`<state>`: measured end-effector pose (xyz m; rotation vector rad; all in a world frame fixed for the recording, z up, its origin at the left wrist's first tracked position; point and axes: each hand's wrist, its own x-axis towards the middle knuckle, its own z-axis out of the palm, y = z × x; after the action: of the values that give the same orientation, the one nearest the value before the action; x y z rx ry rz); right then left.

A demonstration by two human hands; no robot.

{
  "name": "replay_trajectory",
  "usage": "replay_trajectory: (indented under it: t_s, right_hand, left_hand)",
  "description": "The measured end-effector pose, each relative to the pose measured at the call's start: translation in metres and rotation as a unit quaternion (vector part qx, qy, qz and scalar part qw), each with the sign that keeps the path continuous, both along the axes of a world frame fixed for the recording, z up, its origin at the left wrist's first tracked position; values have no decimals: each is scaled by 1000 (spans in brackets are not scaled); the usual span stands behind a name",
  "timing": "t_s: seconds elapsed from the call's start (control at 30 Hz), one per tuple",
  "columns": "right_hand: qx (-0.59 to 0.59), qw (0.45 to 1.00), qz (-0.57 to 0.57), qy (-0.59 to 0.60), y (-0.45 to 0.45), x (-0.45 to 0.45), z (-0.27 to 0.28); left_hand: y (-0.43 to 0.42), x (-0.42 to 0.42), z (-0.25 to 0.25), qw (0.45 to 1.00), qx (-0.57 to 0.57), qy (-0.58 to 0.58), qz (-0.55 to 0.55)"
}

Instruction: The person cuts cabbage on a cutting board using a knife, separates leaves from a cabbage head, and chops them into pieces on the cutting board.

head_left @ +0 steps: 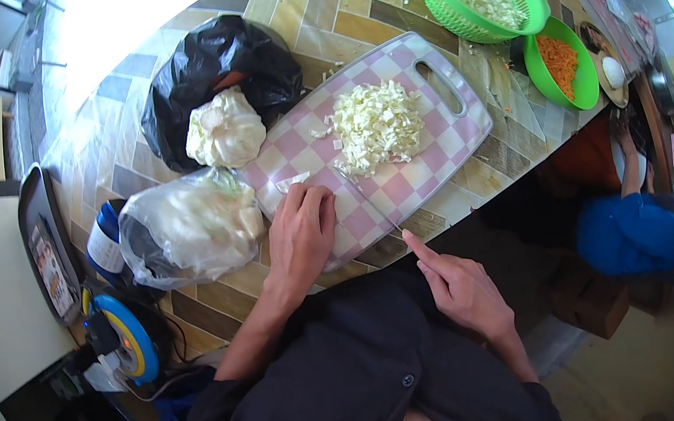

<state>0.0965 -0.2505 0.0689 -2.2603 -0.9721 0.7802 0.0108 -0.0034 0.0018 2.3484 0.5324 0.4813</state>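
On the pink-and-white checked cutting board (460, 94) lies a heap of chopped pale vegetable (377, 127), cabbage-like. My left hand (300, 229) rests at the board's near left edge, fingers bent and pressed together. A small pale vegetable piece (294, 181) shows at its fingertips. My right hand (466, 289) grips a knife (371, 202), index finger stretched along it; the handle is mostly hidden. The blade lies across the board between my left hand and the heap. Beyond my left hand, a whitish vegetable head (224, 129) sits against the board's left end.
A black plastic bag (199, 65) and a clear bag of pale vegetables (198, 224) lie left. Right stand a green colander (437, 5) of shreds and a green bowl (541, 77) of orange shreds. A fan (123, 337) is at lower left. Another person in blue (636, 234) is at right.
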Motion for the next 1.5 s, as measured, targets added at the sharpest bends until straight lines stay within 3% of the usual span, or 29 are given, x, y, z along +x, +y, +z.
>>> replay_trajectory:
  t_s: [0.27, 0.33, 0.37, 0.47, 0.57, 0.67, 0.77, 0.87, 0.97, 1.17, 1.27, 1.37, 1.5]
  right_hand:
    - [67, 995, -39, -70, -4, 16, 22]
    - [23, 992, -38, -121, -13, 16, 20]
    - [-1, 989, -38, -145, -17, 16, 19]
    - [-56, 974, -33, -219, -27, 16, 13]
    - [-61, 962, -16, -267, -25, 17, 22]
    - [-65, 946, -3, -317, -28, 18, 28]
    - [-83, 938, 19, -335, -37, 19, 32]
    - [-102, 958, 18, -266, -40, 20, 44]
    - [43, 995, -34, -84, -37, 24, 35]
    - [112, 972, -95, 186, -20, 7, 28]
    - [87, 970, -97, 205, -18, 2, 33]
    - [151, 971, -100, 159, -20, -6, 20]
    - [33, 983, -120, 131, -11, -6, 44]
  left_hand:
    - [12, 37, 22, 996, 37, -6, -80]
    - [20, 41, 35, 993, 50, -48, -100]
    - [25, 38, 46, 995, 33, -5, -94]
    - [31, 37, 63, 983, 116, -51, -133]
    - [13, 39, 62, 957, 202, 24, -207]
    - [2, 39, 37, 941, 220, 71, -245]
    - [13, 40, 26, 945, 240, 76, -207]
    - [25, 38, 27, 957, 227, 61, -173]
    - [27, 35, 35, 963, 213, 57, -153]
    - [18, 32, 28, 955, 219, 55, -192]
    - [24, 30, 27, 957, 217, 50, -185]
    - [39, 25, 37, 965, 188, 43, -180]
    - [59, 17, 49, 975, 134, 50, -168]
